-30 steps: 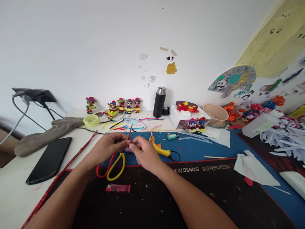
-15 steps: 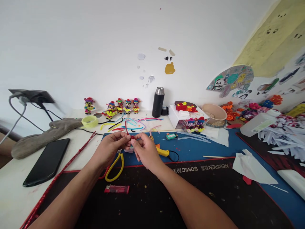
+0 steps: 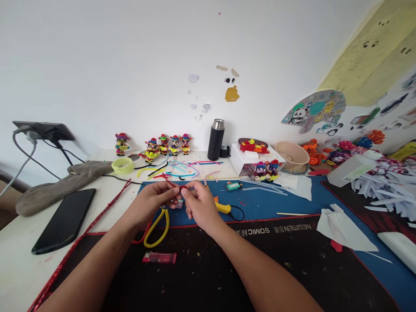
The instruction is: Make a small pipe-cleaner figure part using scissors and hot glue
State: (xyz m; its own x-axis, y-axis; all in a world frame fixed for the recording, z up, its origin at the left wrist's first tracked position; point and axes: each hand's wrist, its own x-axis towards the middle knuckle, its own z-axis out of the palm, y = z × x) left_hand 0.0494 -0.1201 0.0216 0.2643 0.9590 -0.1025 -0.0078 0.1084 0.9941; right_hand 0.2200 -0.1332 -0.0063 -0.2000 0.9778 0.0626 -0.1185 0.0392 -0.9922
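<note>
Between my two hands is a short dark red pipe cleaner (image 3: 183, 187), held above the blue part of the mat. My left hand (image 3: 159, 197) pinches it between thumb and fingers, and a thin end sticks up to the left. The thumb and forefinger of my right hand (image 3: 199, 203) close on its right part, which looks coiled; the fingertips partly hide it. Below my left hand lie scissors (image 3: 167, 229) with yellow and red handles. A pink lighter (image 3: 159, 258) rests nearer on the black mat. Beyond the hands are several loose coloured pipe cleaners (image 3: 204, 163).
A black phone (image 3: 65, 221) and long red pipe cleaners (image 3: 84, 236) lie on the left. Several small figures (image 3: 152, 151) and a black flask (image 3: 216, 141) stand along the wall. Right of my hands is a yellow-handled tool (image 3: 223, 208); farther right lies white tissue (image 3: 344, 229).
The red pipe cleaner's free end, upright before, now tilts down to the left over my left fingers. Both hands stay in nearly the same place.
</note>
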